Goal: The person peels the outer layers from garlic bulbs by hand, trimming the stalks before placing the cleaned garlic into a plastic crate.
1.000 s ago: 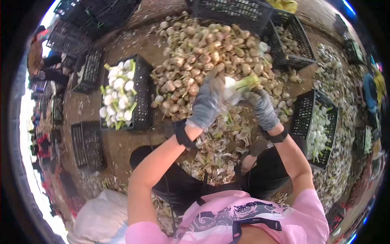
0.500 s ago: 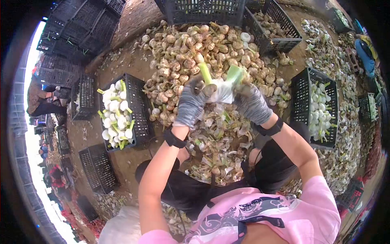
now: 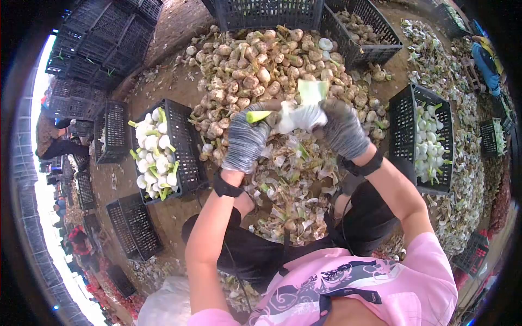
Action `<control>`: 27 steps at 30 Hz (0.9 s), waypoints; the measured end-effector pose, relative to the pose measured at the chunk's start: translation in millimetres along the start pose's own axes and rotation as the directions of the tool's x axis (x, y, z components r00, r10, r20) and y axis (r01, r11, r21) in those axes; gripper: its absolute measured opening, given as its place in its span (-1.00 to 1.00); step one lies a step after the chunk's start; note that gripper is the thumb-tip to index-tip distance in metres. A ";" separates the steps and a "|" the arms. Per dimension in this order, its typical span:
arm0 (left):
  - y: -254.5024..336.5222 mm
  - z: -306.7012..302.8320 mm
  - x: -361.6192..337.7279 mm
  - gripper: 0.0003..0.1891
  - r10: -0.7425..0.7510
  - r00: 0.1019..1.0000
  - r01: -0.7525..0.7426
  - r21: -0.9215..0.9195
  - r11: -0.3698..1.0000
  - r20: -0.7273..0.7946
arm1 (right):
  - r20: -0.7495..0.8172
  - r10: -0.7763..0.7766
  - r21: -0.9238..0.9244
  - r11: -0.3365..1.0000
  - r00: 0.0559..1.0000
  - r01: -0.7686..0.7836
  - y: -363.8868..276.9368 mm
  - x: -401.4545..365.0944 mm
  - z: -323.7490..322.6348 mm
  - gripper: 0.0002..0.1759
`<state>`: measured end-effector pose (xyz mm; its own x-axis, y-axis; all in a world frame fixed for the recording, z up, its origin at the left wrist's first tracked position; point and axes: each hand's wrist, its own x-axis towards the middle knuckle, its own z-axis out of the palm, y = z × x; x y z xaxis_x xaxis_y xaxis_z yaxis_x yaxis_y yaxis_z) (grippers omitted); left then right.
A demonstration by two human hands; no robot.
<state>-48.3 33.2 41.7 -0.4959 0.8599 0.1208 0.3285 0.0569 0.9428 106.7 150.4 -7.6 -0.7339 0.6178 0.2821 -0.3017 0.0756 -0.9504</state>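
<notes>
My left hand (image 3: 246, 136), in a grey striped glove, is closed around a garlic bulb with a cut green stem (image 3: 258, 116) pointing left; the fingers hide much of the bulb. My right hand (image 3: 346, 130), gloved the same way, is closed on white garlic skin (image 3: 308, 117), with a broad pale-green leaf piece (image 3: 313, 91) standing up from it. The skin spans the gap between both hands. Beyond them lies a heap of unpeeled garlic (image 3: 250, 65), and beneath them a pile of loose garlic skins (image 3: 296, 190).
Left stands a black crate (image 3: 187, 144) of peeled white garlic (image 3: 156, 152); right, another crate (image 3: 401, 130) of peeled garlic. A crate (image 3: 375, 51) with unpeeled garlic is at the back. An overturned-looking black crate (image 3: 134, 225) lies lower left. Other people sit at far left.
The green stem in my left hand has swung from upright to pointing left. My hands have moved slightly apart, and the white skin stretches between them.
</notes>
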 end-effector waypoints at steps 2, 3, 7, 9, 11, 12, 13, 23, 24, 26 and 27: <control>-7.9 -13.1 2.9 -0.85 0.034 0.990 -0.023 -0.080 0.997 0.140 | 0.170 0.497 0.802 0.432 0.851 -0.413 -7.7 5.2 -11.3 -0.58; -9.0 -16.6 4.3 -0.84 0.084 0.960 -0.040 -0.166 0.985 0.268 | 0.184 0.483 0.827 0.394 0.856 -0.400 -2.9 5.3 -14.7 -0.56; -21.6 -7.0 -2.3 -0.61 -0.138 0.922 0.386 -0.881 0.275 0.362 | 0.588 0.332 0.797 -0.085 0.738 -0.597 17.8 -4.1 -32.1 -0.56; -25.3 -8.9 -2.7 -0.55 -0.204 0.925 0.336 -0.941 0.044 0.320 | 0.438 0.416 0.551 0.576 0.797 -0.604 8.0 -19.3 -20.8 -0.62; -29.0 -13.2 4.2 -0.58 -0.261 0.939 0.245 -0.969 0.045 0.225 | 0.653 0.328 -0.034 0.913 0.682 -0.407 -22.6 -16.8 -14.5 -0.67; -35.7 -15.2 5.3 -0.58 -0.261 0.940 0.239 -0.970 0.049 0.219 | 0.779 0.385 -0.178 0.893 0.496 -0.414 -38.4 -7.9 -8.4 -0.64; -43.7 -16.0 5.1 -0.59 -0.238 0.941 0.254 -0.967 0.023 0.242 | 0.852 0.441 -0.320 0.865 0.282 -0.386 -47.1 -2.0 -2.0 -0.61; -40.6 12.6 2.0 -0.63 -0.267 0.822 0.493 -0.863 -0.107 0.503 | -0.051 0.267 -0.104 0.957 0.962 -0.271 -18.0 21.3 4.9 -0.68; -44.5 13.6 2.6 -0.64 -0.315 0.822 0.489 -0.871 -0.036 0.475 | -0.041 0.271 0.022 0.962 0.962 -0.270 -24.8 18.8 8.6 -0.73; -57.9 17.5 4.6 -0.67 -0.290 0.897 0.430 -0.804 0.411 0.333 | 0.107 0.363 0.339 0.862 0.926 -0.377 -35.0 20.2 5.0 -0.74; -62.1 20.6 5.8 -0.69 -0.216 0.951 0.307 -0.620 0.722 0.219 | 0.276 0.390 0.595 0.648 0.878 -0.475 -38.9 20.5 2.1 -0.76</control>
<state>-55.1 45.0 -22.5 -0.3664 0.9171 -0.1571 -0.4131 -0.0090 0.9106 102.1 158.4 35.4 -0.9305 0.3557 -0.0870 -0.2088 -0.7104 -0.6721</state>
